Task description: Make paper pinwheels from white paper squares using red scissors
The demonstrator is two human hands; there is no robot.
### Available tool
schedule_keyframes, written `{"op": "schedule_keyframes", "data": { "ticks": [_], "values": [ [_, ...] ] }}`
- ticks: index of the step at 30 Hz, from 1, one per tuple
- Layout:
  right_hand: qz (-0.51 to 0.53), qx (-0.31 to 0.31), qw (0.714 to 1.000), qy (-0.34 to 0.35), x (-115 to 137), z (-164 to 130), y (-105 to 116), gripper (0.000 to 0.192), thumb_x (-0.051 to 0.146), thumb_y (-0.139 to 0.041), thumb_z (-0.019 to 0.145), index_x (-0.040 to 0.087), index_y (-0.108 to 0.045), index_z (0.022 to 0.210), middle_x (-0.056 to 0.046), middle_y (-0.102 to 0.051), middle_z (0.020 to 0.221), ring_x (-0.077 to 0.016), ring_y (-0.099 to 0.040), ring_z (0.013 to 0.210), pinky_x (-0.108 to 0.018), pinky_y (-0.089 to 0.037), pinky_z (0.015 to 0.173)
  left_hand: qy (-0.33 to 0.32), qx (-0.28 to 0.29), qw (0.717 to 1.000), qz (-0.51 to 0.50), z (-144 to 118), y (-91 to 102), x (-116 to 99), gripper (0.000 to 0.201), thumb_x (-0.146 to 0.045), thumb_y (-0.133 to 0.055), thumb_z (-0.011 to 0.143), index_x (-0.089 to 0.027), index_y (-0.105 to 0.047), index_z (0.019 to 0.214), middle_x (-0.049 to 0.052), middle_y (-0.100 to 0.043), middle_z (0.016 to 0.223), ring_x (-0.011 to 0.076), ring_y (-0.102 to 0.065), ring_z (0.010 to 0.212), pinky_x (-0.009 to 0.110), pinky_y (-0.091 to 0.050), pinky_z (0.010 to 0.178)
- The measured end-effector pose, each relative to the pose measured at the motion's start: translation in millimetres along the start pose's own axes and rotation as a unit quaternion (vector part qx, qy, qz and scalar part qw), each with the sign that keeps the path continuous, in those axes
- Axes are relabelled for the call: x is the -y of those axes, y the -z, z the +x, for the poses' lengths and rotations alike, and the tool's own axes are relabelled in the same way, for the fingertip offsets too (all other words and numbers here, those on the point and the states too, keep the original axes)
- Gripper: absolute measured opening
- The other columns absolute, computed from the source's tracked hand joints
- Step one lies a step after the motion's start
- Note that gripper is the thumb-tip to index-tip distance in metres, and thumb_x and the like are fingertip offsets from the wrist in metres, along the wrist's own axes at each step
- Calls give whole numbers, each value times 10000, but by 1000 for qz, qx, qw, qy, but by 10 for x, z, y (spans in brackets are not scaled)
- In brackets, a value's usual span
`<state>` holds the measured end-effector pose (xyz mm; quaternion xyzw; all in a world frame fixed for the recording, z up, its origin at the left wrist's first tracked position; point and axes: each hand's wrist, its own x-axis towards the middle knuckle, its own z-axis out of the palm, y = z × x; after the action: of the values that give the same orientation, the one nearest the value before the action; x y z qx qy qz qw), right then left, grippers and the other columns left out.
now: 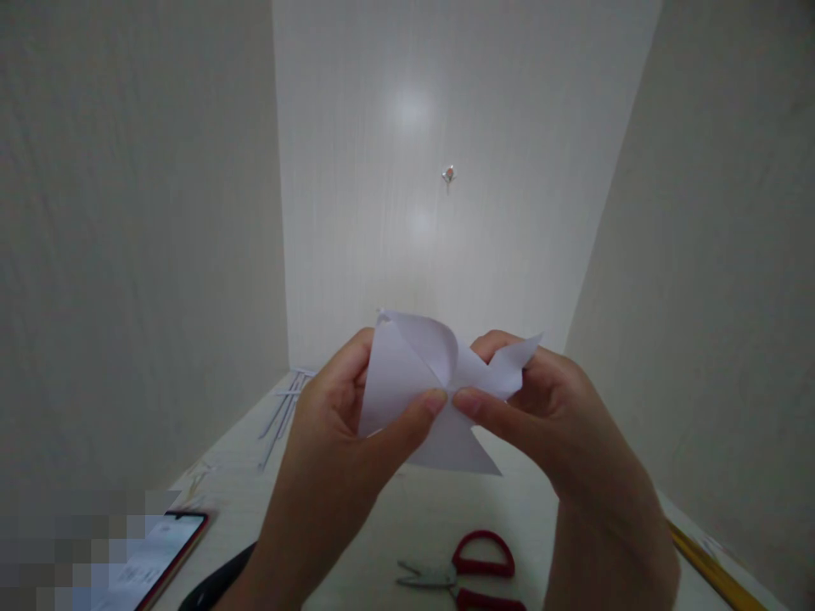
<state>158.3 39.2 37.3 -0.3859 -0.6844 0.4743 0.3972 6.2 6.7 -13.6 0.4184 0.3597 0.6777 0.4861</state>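
Note:
A folded white paper pinwheel (398, 373) is held up in front of me above the table. Its left blade curves in toward the middle, and a pointed flap sticks out at the upper right. My left hand (344, 424) pinches it from the left, thumb pressed near the centre and fingers behind. From the right, my right hand (541, 407) grips it too, its thumb tip close to the left thumb at the centre. The fingers behind the paper are partly hidden. Below the hands, red-handled scissors (455, 573) lie on the table with their blades slightly apart.
Several thin white sticks (283, 416) lie at the back left. A phone (159, 560) rests at the front left, beside a dark object (220, 581). A long yellow object (710, 564) lies at the right edge. Pale panels (433, 212) enclose the table (356, 543).

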Motion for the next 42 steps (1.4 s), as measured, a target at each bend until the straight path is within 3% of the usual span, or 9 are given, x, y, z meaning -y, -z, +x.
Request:
{"op": "schedule_keyframes", "data": {
  "ticks": [6,12,16,23,29,36,42],
  "values": [
    [-21,-21,999,33,-59,-3,-17,147,208,-783,723,224,-638,705,59,-575,636,-85,-531,561,-168,-442,504,-37,2,999,-18,-19,12,-2,178,-165,-771,763,-283,-702,877,-85,-681,720,66,-600,591,102,-498,519],
    [-42,-36,997,61,-101,-10,-35,167,235,-808,712,221,-643,686,44,-588,636,-92,-547,556,-174,-431,474,-87,-34,995,19,-16,8,44,193,-153,-796,732,-249,-710,875,-70,-671,726,82,-610,612,125,-497,528],
    [-68,-51,995,58,-98,-9,-45,155,268,-793,728,222,-649,693,30,-588,620,-108,-549,530,-196,-421,438,-86,-65,993,38,7,-23,66,165,-163,-799,719,-238,-713,837,-66,-663,708,93,-609,611,140,-491,534],
    [-66,-70,993,67,-130,-26,-56,125,250,-764,745,238,-646,706,28,-585,636,-123,-549,542,-221,-420,441,-100,-69,991,47,23,-39,92,181,-152,-805,711,-260,-711,821,-78,-667,714,88,-609,620,122,-490,544],
    [-73,-59,994,51,-130,-40,-53,137,281,-750,776,234,-638,712,40,-574,655,-111,-550,569,-212,-439,492,-65,-40,997,31,38,-9,79,226,-111,-774,736,-291,-718,861,-89,-679,706,73,-614,607,104,-494,541],
    [-42,-45,998,12,-104,-23,-68,144,275,-719,781,211,-610,713,45,-576,649,-105,-547,589,-196,-445,519,-14,-28,999,44,53,27,88,150,-252,-800,727,-260,-724,857,-39,-703,703,115,-628,589,158,-511,513],
    [-39,-90,992,-81,-50,-54,-146,171,303,-739,707,206,-599,694,18,-581,649,-149,-565,630,-252,-481,569,72,-80,992,62,32,-18,2,213,-321,-825,663,-236,-719,827,-20,-689,648,158,-642,579,209,-527,513]
  ]
}}
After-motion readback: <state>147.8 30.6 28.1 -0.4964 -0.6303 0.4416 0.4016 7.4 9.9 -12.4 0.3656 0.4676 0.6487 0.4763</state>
